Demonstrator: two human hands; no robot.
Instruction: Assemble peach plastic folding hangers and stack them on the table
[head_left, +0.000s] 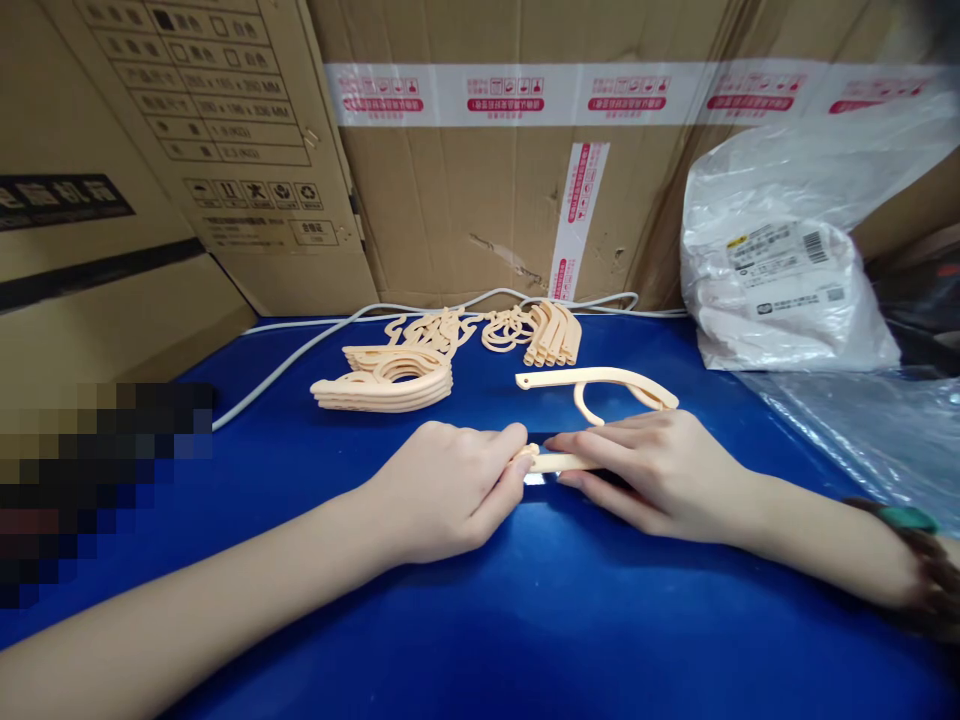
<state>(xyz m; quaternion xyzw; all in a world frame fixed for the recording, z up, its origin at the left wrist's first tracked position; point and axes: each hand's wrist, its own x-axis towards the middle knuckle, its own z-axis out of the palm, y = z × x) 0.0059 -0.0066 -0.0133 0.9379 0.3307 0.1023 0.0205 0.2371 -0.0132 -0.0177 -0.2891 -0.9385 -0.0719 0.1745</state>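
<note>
Near the middle of the blue table [480,620], my left hand [457,490] pinches the small end of a cream plastic piece. My right hand [652,475] holds the straight cream bar [559,463] of it from the other side, fingers closed round it. My palms hide most of what is held. Just behind my right hand lies a curved cream arm piece [592,376] with a ring-like part beneath it. A stack of cream curved pieces [386,395] sits behind my left hand.
Farther back lie cream hooks [431,328], ring pieces [506,330] and a bundle of curved arms [553,335]. A white cable [292,360] runs along the boxes [480,200]. At right stands a white plastic bag [787,280], with clear plastic film [862,430] before it.
</note>
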